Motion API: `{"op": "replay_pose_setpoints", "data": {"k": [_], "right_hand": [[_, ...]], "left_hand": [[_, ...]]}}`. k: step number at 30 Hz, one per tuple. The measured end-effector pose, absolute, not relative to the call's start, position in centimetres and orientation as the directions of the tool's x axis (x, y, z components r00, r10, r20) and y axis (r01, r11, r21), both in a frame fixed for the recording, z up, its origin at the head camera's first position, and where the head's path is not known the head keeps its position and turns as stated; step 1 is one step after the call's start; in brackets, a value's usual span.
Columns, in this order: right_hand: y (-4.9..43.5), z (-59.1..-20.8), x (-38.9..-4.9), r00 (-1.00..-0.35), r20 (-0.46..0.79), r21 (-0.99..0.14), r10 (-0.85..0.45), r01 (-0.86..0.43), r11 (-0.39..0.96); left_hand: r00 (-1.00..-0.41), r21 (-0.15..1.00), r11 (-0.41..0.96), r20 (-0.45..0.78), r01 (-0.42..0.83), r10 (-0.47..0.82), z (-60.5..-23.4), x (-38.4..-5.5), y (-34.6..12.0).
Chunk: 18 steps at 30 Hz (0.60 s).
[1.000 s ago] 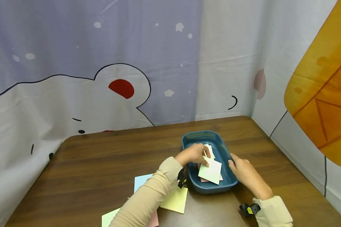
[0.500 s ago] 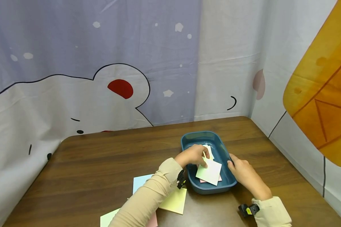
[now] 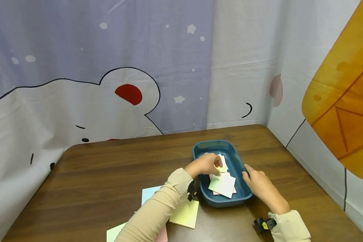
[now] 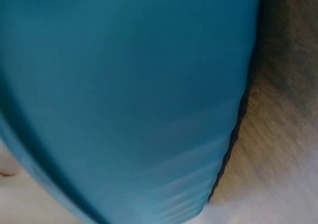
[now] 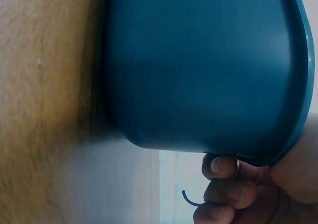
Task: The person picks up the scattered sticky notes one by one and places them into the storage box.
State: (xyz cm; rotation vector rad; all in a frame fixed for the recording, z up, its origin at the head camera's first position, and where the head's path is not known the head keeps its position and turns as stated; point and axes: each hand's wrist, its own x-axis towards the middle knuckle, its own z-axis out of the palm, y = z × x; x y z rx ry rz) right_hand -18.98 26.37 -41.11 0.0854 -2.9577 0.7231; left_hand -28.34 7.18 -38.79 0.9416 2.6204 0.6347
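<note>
Inside a dark blue plastic box [image 3: 243, 181] lie square paper notes. A pale green note [image 3: 222, 185] is on top towards the near end, with a pink note [image 3: 215, 193] peeking out under it. A yellow note [image 3: 222, 169] and a white note [image 3: 224, 160] lie farther back. My left hand [image 3: 204, 164] hovers over them, thumb and fingers parted, with nothing visibly held between them. My right hand [image 3: 262, 185] grips the box's right rim; in the right wrist view its curled fingers [image 5: 231, 191] show by the outer wall. The left wrist view shows mostly the box's side [image 4: 134, 100].
Larger paper squares lie left of the box, partly under the left sleeve [image 3: 157, 208]: light blue [image 3: 149, 194], yellow [image 3: 186, 215], pink [image 3: 162, 235] and pale green [image 3: 113, 232]. A printed curtain [image 3: 181, 67] hangs behind the brown wooden table [image 3: 109, 174].
My left hand has let go of the pale green note, which now lies flat, and the fingers have drawn slightly back from it. The right hand keeps its hold on the rim.
</note>
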Motion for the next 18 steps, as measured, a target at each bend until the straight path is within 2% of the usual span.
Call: {"op": "replay_pose_setpoints", "data": {"k": [5, 18], "right_hand": [[26.3, -41.0, -18.9, -0.993, 0.115, -0.458, -0.038, -0.087, 0.885], [26.3, -41.2, -18.8, -0.993, 0.113, -0.461, -0.045, -0.093, 0.883]], "left_hand": [[-0.736, 0.487, 0.670, -0.079, 0.560, 0.672, -38.4, -28.4, 6.6], [-0.741, 0.563, 0.623, -0.028, 0.543, 0.671, -37.1, -28.7, 3.5]]}}
